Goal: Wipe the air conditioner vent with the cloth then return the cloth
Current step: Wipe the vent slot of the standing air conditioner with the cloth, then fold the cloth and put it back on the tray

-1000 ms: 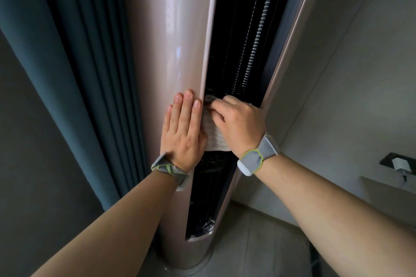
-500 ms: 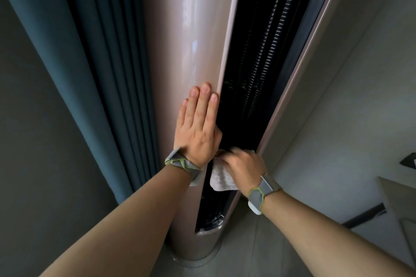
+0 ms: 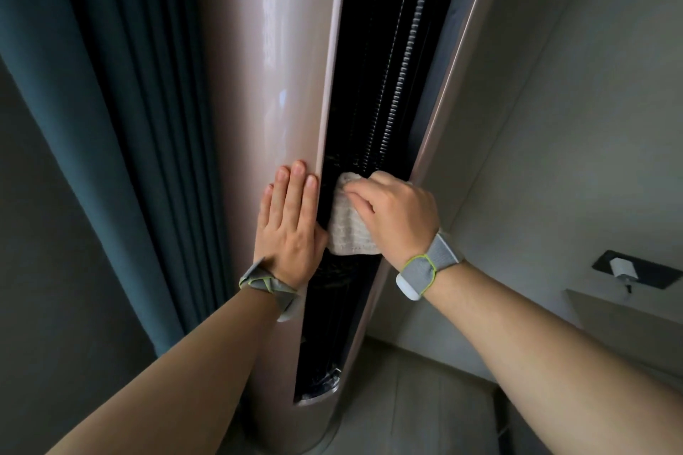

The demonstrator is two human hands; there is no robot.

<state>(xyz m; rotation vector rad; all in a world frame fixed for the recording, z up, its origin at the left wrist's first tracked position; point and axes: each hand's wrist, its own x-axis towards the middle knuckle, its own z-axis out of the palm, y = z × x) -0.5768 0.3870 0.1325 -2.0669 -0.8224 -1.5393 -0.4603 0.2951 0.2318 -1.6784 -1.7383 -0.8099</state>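
A tall rose-gold standing air conditioner (image 3: 266, 85) fills the middle of the view. Its dark vertical vent (image 3: 373, 85) runs down the front, with a toothed strip inside. My right hand (image 3: 397, 216) presses a white cloth (image 3: 345, 222) against the vent about halfway down, fingers curled over the cloth's top. My left hand (image 3: 288, 225) lies flat on the smooth casing just left of the vent edge, fingers together and pointing up, holding nothing. Both wrists carry grey bands.
Dark teal curtains (image 3: 122, 103) hang close on the left of the unit. A grey wall (image 3: 573, 103) stands on the right, with a dark wall plate and white plug (image 3: 624, 268) low down. Grey floor (image 3: 414, 410) shows at the base.
My right hand has carried the cloth back up the vent from its lower position half a second ago. My left hand stays flat on the casing.
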